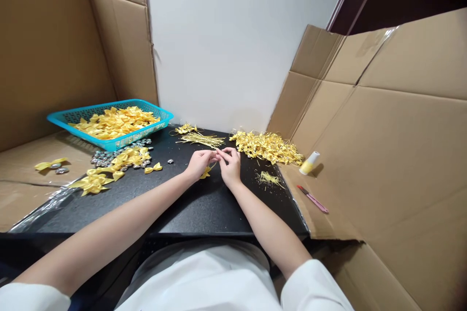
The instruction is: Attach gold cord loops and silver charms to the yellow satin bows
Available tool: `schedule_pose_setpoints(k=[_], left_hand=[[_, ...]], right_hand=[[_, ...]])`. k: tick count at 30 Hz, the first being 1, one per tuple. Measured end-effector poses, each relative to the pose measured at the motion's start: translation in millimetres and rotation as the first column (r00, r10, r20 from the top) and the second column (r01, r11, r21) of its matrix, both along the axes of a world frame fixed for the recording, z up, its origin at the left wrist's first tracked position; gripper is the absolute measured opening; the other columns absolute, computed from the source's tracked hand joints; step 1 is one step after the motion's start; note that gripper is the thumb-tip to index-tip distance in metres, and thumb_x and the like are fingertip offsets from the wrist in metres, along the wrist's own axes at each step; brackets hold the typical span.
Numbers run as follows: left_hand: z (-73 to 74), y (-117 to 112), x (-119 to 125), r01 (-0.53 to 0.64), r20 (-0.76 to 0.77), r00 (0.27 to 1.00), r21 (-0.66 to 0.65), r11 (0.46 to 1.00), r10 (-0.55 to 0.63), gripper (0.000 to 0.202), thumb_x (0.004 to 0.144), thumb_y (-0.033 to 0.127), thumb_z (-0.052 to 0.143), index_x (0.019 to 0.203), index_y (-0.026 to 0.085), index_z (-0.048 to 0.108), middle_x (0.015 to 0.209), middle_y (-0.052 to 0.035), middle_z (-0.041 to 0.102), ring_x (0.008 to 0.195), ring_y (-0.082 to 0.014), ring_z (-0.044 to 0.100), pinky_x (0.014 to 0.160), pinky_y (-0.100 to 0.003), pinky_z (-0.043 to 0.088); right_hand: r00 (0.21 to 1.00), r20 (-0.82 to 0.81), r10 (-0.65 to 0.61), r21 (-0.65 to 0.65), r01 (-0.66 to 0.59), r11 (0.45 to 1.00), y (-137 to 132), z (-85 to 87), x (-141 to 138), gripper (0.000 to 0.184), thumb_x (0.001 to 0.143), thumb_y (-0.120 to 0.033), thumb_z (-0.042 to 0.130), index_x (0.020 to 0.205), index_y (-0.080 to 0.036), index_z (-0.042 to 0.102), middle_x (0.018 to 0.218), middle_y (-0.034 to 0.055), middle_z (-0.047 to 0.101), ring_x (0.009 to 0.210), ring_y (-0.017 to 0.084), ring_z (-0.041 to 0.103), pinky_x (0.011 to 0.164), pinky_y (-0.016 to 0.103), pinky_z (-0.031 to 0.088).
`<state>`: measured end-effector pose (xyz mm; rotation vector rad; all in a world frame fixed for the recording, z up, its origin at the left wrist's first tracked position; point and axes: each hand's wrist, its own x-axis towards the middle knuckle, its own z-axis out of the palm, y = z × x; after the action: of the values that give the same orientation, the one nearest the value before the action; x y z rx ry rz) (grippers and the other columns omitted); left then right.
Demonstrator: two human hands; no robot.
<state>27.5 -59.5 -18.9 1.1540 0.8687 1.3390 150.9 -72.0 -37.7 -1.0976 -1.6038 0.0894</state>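
Observation:
Over the middle of the black table, my left hand point(200, 163) and my right hand point(230, 168) meet at their fingertips. Both are closed in a pinch on a thin yellow cord point(214, 164), which is mostly hidden by the fingers. A yellow ribbon bow point(206, 173) hangs or lies just below the left fingers; I cannot tell which. Right behind the hands lies a bundle of straight yellow cords point(200, 140). To the left, a single yellow bow point(153, 168) and a small silvery bead point(170, 161) rest on the black table point(175, 214).
A turquoise basket point(109, 145) full of yellow bows stands back left, beside silvery beads point(104, 159) and loose bows point(93, 182). At right are a heap of corded bows point(268, 147), cord scraps point(269, 178), a thread spool point(309, 163) and a pink cutter point(314, 200). Cardboard walls point(394, 155) flank the table.

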Motion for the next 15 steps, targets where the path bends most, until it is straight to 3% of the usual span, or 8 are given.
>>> schedule_pose_setpoints(k=[5, 8, 11, 15], left_hand=[[-0.7, -1, 3, 0.016, 0.042, 0.999, -0.02, 1.0, -0.015, 0.019, 0.092, 0.031, 0.06, 0.092, 0.012, 0.064, 0.092, -0.004, 0.067, 0.08, -0.0154, 0.065, 0.073, -0.034, 0.056], [1.4, -2, 1, 0.051, 0.052, 0.997, -0.036, 0.998, -0.049, 0.02, 0.087, 0.027, 0.062, 0.076, 0.011, 0.066, 0.079, -0.0035, 0.069, 0.076, -0.0156, 0.066, 0.075, -0.033, 0.055], [4.6, -3, -1, 0.107, 0.047, 0.993, -0.043, 0.993, -0.105, 0.019, 0.073, 0.02, 0.065, 0.055, 0.012, 0.065, 0.064, -0.0055, 0.068, 0.072, -0.0171, 0.067, 0.078, -0.029, 0.054], [7.3, -5, -3, 0.15, 0.047, 0.988, -0.05, 0.987, -0.148, 0.01, 0.062, 0.017, 0.065, 0.052, 0.013, 0.067, 0.062, -0.0069, 0.069, 0.068, -0.0174, 0.066, 0.077, -0.028, 0.054]], right_hand=[[0.999, 0.018, -0.031, 0.036, 0.03, 0.999, 1, 0.7, 1, 0.026, 0.086, -0.018, 0.063, 0.104, -0.032, 0.075, 0.097, 0.0035, 0.062, 0.092, 0.019, 0.052, 0.085, 0.035, 0.044], [0.998, 0.053, -0.03, 0.056, 0.027, 0.998, 2, 2.9, 4, 0.025, 0.084, -0.019, 0.066, 0.104, -0.031, 0.075, 0.097, 0.003, 0.063, 0.09, 0.019, 0.052, 0.084, 0.035, 0.044], [0.994, 0.111, -0.008, 0.077, -0.001, 0.997, 2, 6.2, 8, 0.029, 0.08, -0.017, 0.069, 0.104, -0.033, 0.075, 0.1, 0.0017, 0.063, 0.088, 0.018, 0.053, 0.084, 0.034, 0.043], [0.987, 0.159, 0.005, 0.109, -0.022, 0.994, 4, 10.9, 14, 0.024, 0.078, -0.018, 0.072, 0.096, -0.033, 0.077, 0.098, 0.0011, 0.065, 0.088, 0.018, 0.054, 0.083, 0.034, 0.042]])
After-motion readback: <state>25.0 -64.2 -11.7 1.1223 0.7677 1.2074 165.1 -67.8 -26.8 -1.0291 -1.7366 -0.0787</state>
